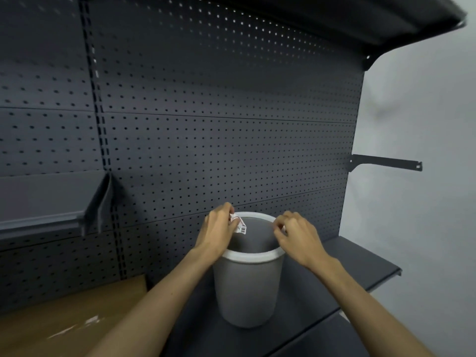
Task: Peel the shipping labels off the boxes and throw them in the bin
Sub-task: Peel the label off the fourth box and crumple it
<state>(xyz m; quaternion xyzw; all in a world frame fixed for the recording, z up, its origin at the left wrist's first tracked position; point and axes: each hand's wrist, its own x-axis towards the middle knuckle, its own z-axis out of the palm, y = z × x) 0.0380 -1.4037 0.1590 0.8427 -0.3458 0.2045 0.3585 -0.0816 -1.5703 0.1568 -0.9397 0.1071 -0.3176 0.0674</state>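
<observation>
A grey bin [247, 287] with a white rim stands on the dark shelf in front of me. My left hand [219, 228] hovers over the bin's left rim and pinches a crumpled white shipping label [239, 224] with a barcode, which hangs over the opening. My right hand [296, 233] is over the right rim with fingers curled; a small white scrap shows at its fingertips, too little to tell what it is. A brown cardboard box [64, 320] lies at the lower left with torn white label remnants on its top.
A dark perforated back panel [206, 124] rises behind the bin. A small dark shelf [51, 202] juts out at the left, a bare bracket [386, 163] at the right, and an upper shelf [360, 19] overhangs. A pale wall [425, 150] lies to the right.
</observation>
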